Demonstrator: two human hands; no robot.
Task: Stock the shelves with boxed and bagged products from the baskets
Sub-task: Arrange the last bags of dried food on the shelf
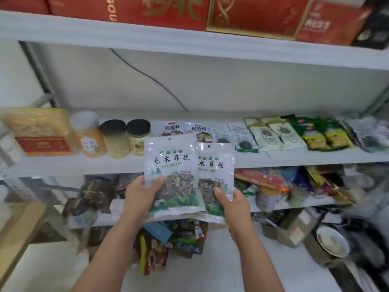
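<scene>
I hold up two matching clear-and-white bags of dried shredded fungus in front of the middle shelf (73, 163). My left hand (140, 192) grips the lower left corner of the front bag (171, 163), thumb on its face. The second bag (219, 167), partly tucked behind the first, is pinched at its lower edge by my right hand (230, 202). Below my arms, a heap of mixed bagged products (168, 243) lies low down; no basket rim is visible around it.
The middle shelf carries an orange box (40, 133), several jars (114, 138) and rows of small bags (269, 133). Red gift boxes (147, 9) fill the top shelf. Loose bags crowd the lower shelf (273, 182). A cardboard box (292, 228) and a bowl (332, 241) sit at the right.
</scene>
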